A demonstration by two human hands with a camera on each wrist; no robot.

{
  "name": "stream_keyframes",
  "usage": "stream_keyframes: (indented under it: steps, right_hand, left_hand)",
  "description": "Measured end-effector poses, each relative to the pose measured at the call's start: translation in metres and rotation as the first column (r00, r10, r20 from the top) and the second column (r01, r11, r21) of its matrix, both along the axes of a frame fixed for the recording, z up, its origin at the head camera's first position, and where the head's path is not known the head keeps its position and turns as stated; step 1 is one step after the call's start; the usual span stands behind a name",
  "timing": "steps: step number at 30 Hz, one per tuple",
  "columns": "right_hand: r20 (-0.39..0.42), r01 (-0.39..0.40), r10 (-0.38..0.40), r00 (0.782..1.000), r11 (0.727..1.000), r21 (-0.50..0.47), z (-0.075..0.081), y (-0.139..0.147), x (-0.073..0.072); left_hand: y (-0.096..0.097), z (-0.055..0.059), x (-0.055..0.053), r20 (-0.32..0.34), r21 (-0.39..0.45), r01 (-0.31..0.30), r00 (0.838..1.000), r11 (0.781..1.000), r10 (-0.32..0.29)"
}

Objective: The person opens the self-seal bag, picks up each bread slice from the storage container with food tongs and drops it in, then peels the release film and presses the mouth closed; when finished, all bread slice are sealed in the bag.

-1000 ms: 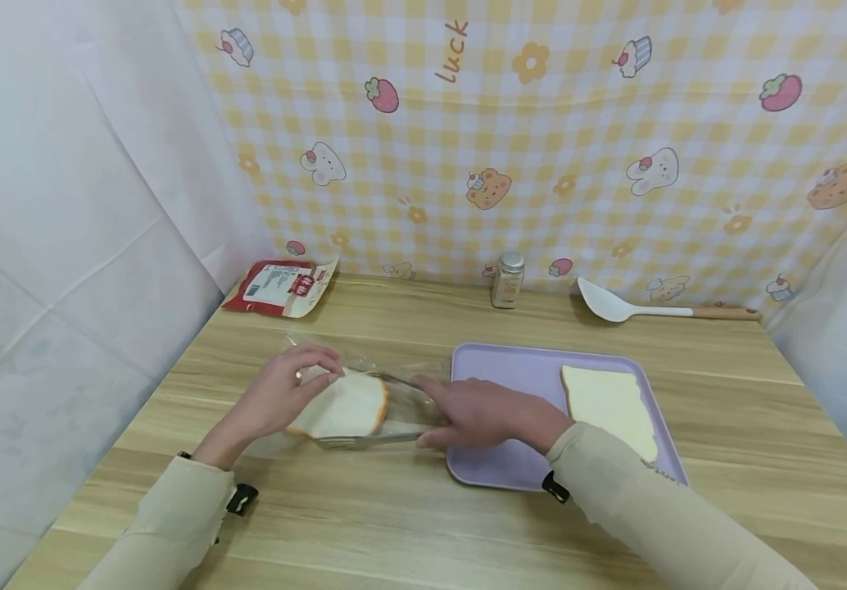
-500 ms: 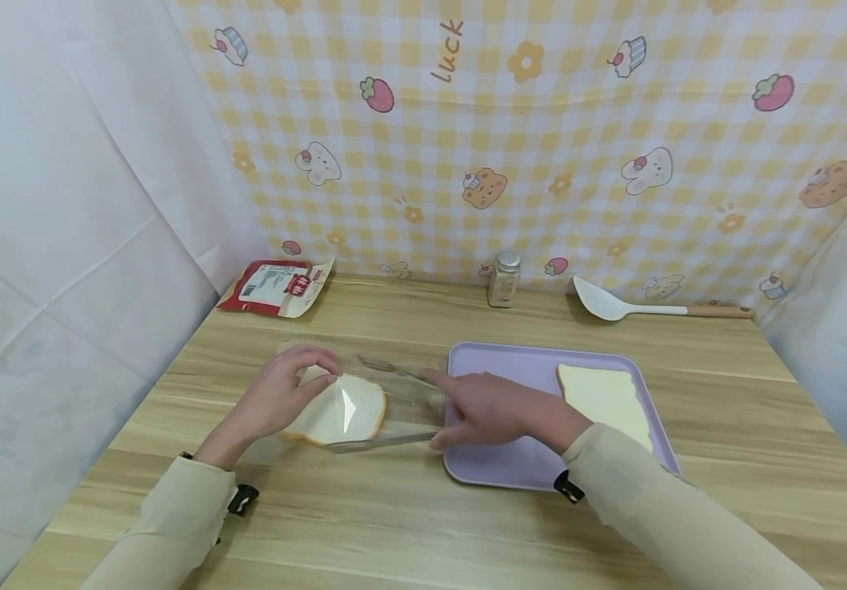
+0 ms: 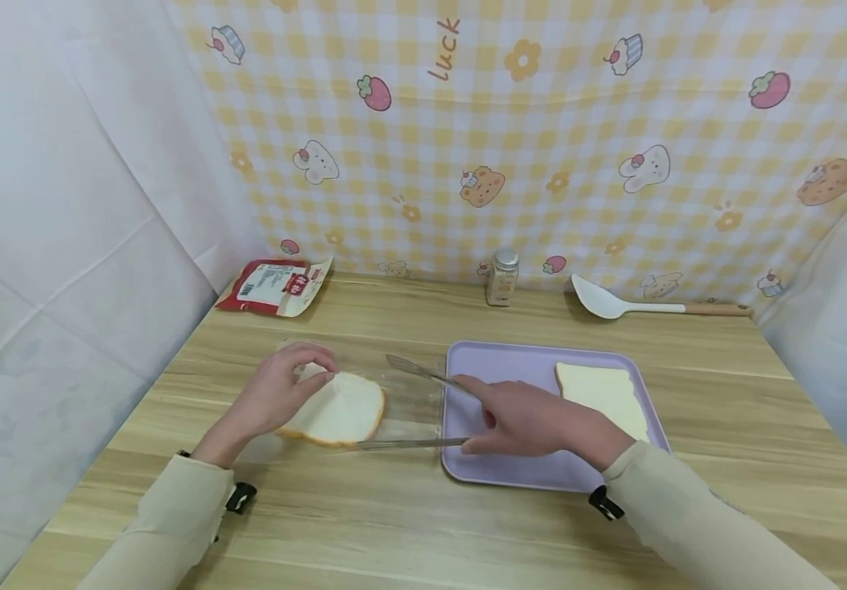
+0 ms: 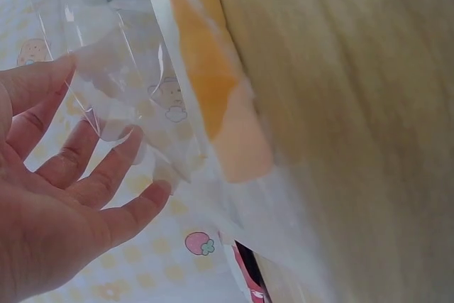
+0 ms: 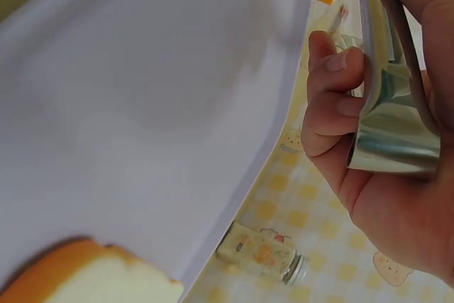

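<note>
One clear bag (image 3: 410, 410) with a bread slice (image 3: 342, 414) inside lies on the counter (image 3: 394, 524) beside the lilac tray (image 3: 500, 369); the left grip (image 3: 279, 389) pinches the bag, while the right grip (image 3: 530, 418) holds metal tongs (image 3: 409, 444), their arms spread apart, tips near the slice.

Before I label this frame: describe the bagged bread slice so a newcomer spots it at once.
On the wooden table, find the lilac tray, then look left of it in the head view for a clear bag. The bagged slice lies by the left hand, which pinches the bag. Unlike the second slice, it lies off the tray, under clear plastic.
</note>
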State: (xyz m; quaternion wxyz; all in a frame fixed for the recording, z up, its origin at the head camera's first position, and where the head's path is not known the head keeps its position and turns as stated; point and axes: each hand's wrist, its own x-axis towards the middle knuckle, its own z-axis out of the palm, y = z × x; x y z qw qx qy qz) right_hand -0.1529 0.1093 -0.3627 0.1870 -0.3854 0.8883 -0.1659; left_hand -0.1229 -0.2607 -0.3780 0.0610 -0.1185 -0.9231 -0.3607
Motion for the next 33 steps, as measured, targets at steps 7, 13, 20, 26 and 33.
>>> stream_keyframes:
  steps: [7,13,20,26,33]
  right_hand:
    - [-0.044,0.04,-0.039,0.998,0.999,0.021,0.004,0.026,0.011]
    - [-0.081,0.053,-0.052,0.995,0.999,0.009,0.004,0.048,0.02]
    - [-0.105,0.113,-0.11,0.988,0.993,0.02,0.008,0.067,0.033]
    - [-0.126,0.155,-0.163,0.979,0.985,-0.071,0.006,0.088,0.045]
    - [-0.214,0.26,-0.307,0.927,0.94,-0.222,-0.003,0.106,0.061]
  left_hand:
    - [0.001,0.0,-0.003,0.006,-0.02,0.006,1.0,1.0,-0.006]
    - [0.002,0.001,-0.004,-0.002,-0.037,0.008,1.0,0.999,-0.008]
    - [0.003,0.0,-0.003,-0.009,-0.035,0.005,1.0,0.999,-0.005]
    - [0.003,-0.001,-0.003,-0.006,-0.029,0.001,1.0,1.0,-0.001]
    - [0.002,-0.004,-0.004,-0.007,-0.021,-0.001,1.0,1.0,0.001]
